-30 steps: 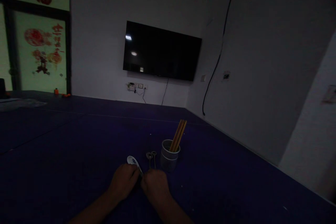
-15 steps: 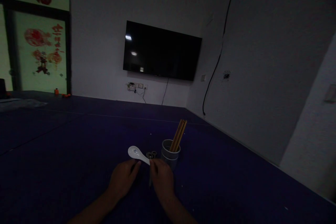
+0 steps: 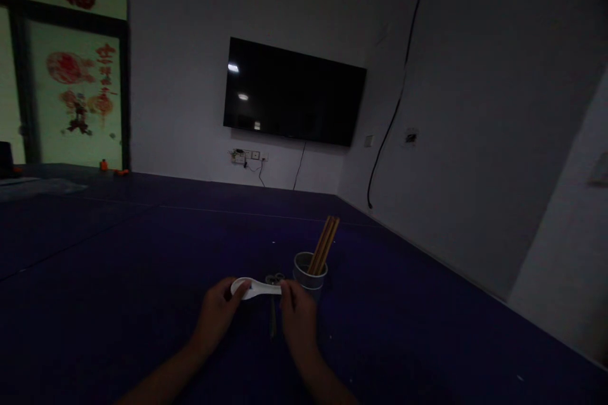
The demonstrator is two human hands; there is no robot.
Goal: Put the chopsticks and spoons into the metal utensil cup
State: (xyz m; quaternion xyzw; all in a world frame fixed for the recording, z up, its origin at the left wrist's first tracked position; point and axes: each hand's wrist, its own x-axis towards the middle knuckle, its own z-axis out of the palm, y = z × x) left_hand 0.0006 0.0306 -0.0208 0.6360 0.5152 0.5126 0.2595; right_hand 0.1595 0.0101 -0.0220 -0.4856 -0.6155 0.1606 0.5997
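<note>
A white soup spoon [image 3: 262,288] is held level between my two hands. My left hand [image 3: 217,311] pinches the bowl end, its thumb lying over the bowl. At the other end, my right hand [image 3: 298,311] grips the tip of the handle. Just beyond my right hand stands a grey cup [image 3: 308,280], partly hidden by it, with several wooden chopsticks [image 3: 325,245] leaning in it to the right. Behind and below the spoon lies a metal utensil [image 3: 273,319] with a thin handle; its exact kind is hard to make out beside other small metal pieces [image 3: 274,278].
The dark blue surface [image 3: 166,253] stretches to the far wall, with small white specks on it. Small orange objects [image 3: 103,165] and a clear plastic sheet [image 3: 42,186] lie at the far left. A television [image 3: 294,92] hangs on the wall; a black cable [image 3: 398,101] runs down the right wall.
My left hand has risen and taken hold of the spoon's bowl. The spoon has turned from slanted to level, and my right hand has shifted slightly right with its handle.
</note>
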